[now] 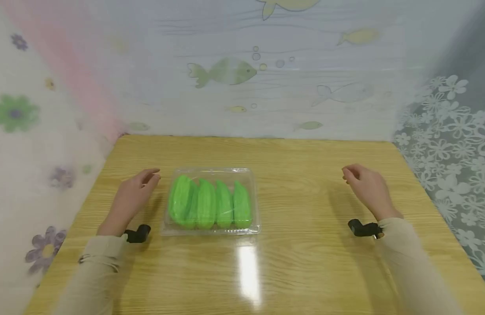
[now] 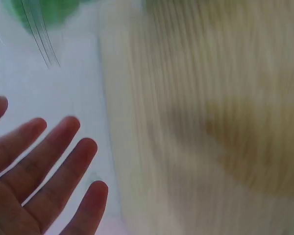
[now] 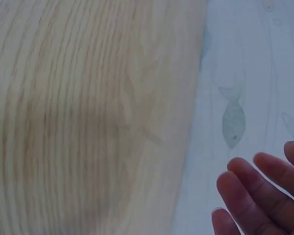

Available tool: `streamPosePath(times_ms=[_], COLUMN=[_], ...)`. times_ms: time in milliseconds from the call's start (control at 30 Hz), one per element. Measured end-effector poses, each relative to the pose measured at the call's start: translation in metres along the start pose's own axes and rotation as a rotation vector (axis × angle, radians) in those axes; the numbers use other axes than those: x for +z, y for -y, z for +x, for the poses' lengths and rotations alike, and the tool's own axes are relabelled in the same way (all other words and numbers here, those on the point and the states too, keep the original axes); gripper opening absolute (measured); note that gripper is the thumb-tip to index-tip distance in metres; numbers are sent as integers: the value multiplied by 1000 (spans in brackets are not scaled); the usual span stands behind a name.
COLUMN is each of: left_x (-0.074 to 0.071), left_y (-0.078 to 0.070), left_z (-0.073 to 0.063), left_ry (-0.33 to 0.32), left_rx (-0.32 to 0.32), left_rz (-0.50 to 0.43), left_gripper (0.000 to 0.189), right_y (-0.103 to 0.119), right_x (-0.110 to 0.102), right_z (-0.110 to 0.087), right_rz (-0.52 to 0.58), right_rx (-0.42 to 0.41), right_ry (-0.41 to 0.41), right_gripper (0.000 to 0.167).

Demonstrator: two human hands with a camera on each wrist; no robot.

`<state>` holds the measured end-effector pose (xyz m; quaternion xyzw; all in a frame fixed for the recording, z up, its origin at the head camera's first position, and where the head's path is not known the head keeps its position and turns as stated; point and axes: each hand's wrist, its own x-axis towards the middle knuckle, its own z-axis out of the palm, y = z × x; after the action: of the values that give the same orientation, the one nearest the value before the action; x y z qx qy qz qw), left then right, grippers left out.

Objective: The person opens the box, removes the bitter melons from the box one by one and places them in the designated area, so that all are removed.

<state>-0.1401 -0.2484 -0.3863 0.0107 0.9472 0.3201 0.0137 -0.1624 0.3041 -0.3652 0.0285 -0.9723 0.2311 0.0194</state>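
Observation:
A clear plastic clamshell box (image 1: 211, 201) lies on the wooden table, left of centre, its lid down. Inside, several ridged green pods, like plump okra or small gourds (image 1: 205, 203), stand side by side. Just left of the box hovers my left hand (image 1: 132, 194), fingers relaxed and holding nothing; in the left wrist view the fingers (image 2: 63, 169) are spread apart. My right hand (image 1: 366, 186) hangs over the right part of the table, well away from the box. Its fingers (image 3: 245, 191) are loosely bent around nothing.
The wooden table (image 1: 297, 262) meets a wall hanging printed with fish (image 1: 232, 71) along its back edge. A flowered curtain (image 1: 45, 175) borders the left side, and a white floral lace panel (image 1: 455, 131) the right. Black wrist mounts (image 1: 138, 234) sit at both cuffs.

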Motion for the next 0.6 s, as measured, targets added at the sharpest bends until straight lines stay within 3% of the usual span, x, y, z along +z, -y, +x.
streamPosePath(times_ms=[133,300,600], left_x=[19,37,55], left_y=[-4,-10,-17], left_z=[-21,-47,-64], left_ry=[-33,-3,10], left_rx=[-52,-80,-91], left_rz=[-221,-515,-699], left_gripper=[58,59,57], right_y=[0,8,45], right_x=[19,47,90], right_z=[-7,-17,-29], right_rz=[178,408,741], right_rx=[30,26,9], right_ry=[-4,19,96], right_gripper=[46,46,43])
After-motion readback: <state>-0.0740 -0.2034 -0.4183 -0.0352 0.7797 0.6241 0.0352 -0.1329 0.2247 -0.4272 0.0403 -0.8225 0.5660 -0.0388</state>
